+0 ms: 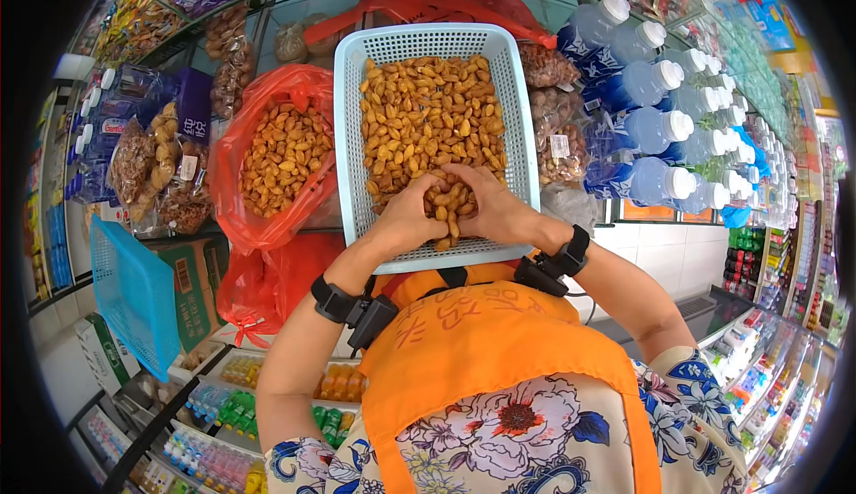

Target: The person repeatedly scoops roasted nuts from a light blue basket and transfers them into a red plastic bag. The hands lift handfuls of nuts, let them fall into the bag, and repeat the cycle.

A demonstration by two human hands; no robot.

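Observation:
Brown almond-like nuts in their shells [428,113] cover the bottom of a pale blue plastic basket [349,159] in front of me. At the near end of the basket, my left hand [409,212] and my right hand [493,203] are cupped around a small heap of the nuts [451,206], their fingertips close together. The palms and the undersides of the fingers are hidden. More nuts of the same kind [284,159] lie in an open red plastic bag [227,159] just left of the basket.
Bottles with white caps [652,129] stand at the right. Packed bags of nuts [558,119] lie beside the basket. On the left are a tied red bag [257,293], a tilted blue plastic basket [130,287], a cardboard box [194,287] and more bottles [117,119]. Drink shelves lie below.

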